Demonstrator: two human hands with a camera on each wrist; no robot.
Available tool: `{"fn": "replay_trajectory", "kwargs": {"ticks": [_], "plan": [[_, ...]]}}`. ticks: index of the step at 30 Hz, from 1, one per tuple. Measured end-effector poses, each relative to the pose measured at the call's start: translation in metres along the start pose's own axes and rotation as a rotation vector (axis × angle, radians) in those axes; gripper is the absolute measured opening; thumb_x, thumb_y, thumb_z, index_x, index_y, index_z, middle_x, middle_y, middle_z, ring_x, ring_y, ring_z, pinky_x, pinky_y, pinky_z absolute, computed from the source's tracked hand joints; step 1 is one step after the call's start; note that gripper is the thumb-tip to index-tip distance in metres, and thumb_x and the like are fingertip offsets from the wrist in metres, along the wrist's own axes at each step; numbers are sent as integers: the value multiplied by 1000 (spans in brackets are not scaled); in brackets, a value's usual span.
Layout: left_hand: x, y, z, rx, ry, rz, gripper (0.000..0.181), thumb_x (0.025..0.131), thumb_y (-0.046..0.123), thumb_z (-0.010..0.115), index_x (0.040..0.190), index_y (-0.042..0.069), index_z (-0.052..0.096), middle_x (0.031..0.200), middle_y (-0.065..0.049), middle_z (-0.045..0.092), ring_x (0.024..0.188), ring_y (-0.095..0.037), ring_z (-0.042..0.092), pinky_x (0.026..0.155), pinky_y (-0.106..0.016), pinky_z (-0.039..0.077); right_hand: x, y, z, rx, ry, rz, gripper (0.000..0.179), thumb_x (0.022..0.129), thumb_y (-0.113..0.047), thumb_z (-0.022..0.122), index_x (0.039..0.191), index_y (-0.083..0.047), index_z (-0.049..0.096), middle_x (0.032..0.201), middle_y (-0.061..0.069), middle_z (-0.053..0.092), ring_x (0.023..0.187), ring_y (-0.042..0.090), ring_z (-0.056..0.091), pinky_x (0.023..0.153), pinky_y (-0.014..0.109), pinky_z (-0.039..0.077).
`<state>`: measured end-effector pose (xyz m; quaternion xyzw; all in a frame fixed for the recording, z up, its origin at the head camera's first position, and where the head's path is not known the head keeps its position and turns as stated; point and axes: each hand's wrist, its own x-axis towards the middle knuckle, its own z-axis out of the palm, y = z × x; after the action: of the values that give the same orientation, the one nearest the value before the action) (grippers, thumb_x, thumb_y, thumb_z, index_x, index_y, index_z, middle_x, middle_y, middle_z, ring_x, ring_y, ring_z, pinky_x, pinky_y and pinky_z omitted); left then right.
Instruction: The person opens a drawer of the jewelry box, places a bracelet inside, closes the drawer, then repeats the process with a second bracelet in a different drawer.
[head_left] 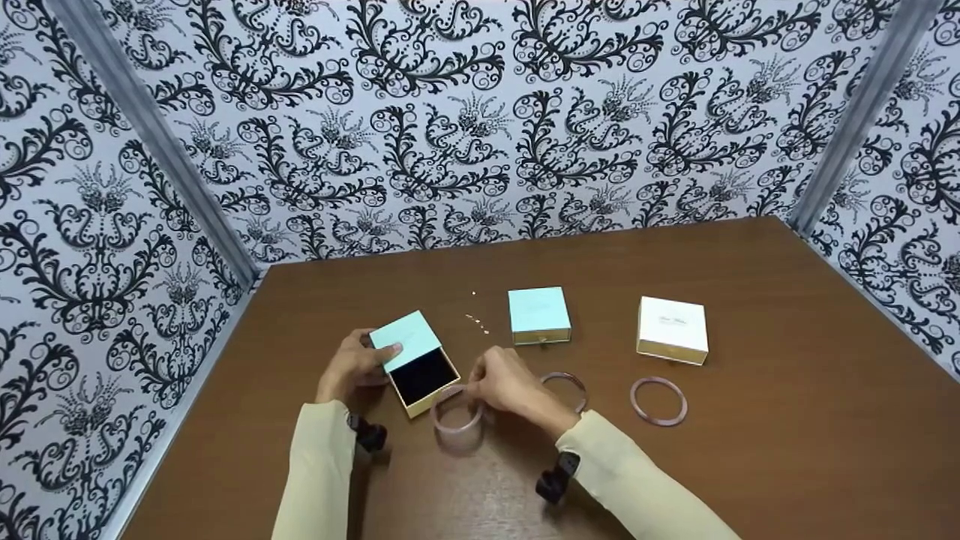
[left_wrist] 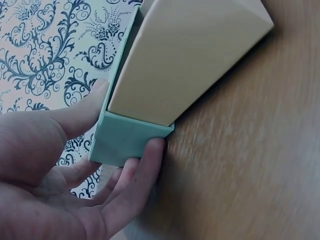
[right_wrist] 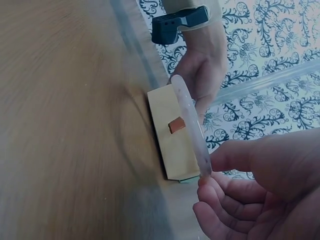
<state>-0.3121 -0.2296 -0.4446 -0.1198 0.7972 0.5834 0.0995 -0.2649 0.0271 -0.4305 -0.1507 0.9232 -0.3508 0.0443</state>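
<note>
In the head view, a mint slide-out gift box [head_left: 406, 339] has its gold drawer pulled partly out, showing a black lining [head_left: 424, 377]. My left hand [head_left: 353, 365] grips the mint sleeve, thumb on top and fingers along the side, as the left wrist view shows with the sleeve [left_wrist: 127, 140] and drawer side [left_wrist: 185, 55]. My right hand [head_left: 504, 381] pinches a pale pink bangle [head_left: 457, 430] between thumb and fingers, at the drawer's front edge. In the right wrist view the bangle [right_wrist: 191, 122] appears edge-on before the drawer front [right_wrist: 167, 145] with its brown tab.
Two more bangles lie on the brown table [head_left: 787, 420]: one partly behind my right wrist [head_left: 574, 380], another to the right [head_left: 659, 401]. A closed mint box [head_left: 538, 309] and a closed white box [head_left: 673, 328] stand further back. Small pale bits [head_left: 477, 323] lie near the middle.
</note>
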Motion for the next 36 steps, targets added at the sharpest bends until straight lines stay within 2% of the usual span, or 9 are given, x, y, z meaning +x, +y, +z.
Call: {"fn": "replay_trajectory", "kwargs": {"ticks": [7,12,19,24,31,36], "plan": [[-1,2,1,-2,-11,8,77,95,17,70,153,-3,24,152,-28,32,112,-31,58,92,-50,58,5,-5,2,33,20,16,13,83,-14,77,70,-13,78,71,-1,74,60,8,59,56,20,48],[1,1,0,4,-8,6,75,95,17,69,152,-3,25,149,-27,36,109,-30,58,90,-48,58,11,-9,4,35,47,14,10,82,-13,77,72,-11,78,75,2,75,64,9,58,59,21,49],[3,1,0,-19,4,-8,72,95,15,70,151,-2,28,145,-25,41,97,-22,60,75,-37,59,18,-12,8,12,64,7,12,79,-11,74,68,-11,79,73,3,76,61,10,57,57,21,47],[3,0,0,-9,0,-10,75,95,17,70,152,-2,26,143,-27,42,99,-24,61,82,-42,60,23,-15,10,-10,82,7,11,79,-13,75,68,-11,80,74,3,76,65,11,59,64,25,52],[3,0,-1,-4,-7,-18,77,95,19,71,153,-1,25,144,-26,41,101,-25,61,89,-46,59,29,-19,14,40,75,36,13,80,-13,76,68,-9,79,66,4,75,57,12,61,55,23,46],[3,-1,-2,-6,-9,-23,77,94,19,71,153,-1,26,145,-27,40,101,-25,62,91,-47,58,33,-21,17,5,117,51,16,80,-17,77,65,-12,79,67,2,75,62,14,63,61,28,51]]}}
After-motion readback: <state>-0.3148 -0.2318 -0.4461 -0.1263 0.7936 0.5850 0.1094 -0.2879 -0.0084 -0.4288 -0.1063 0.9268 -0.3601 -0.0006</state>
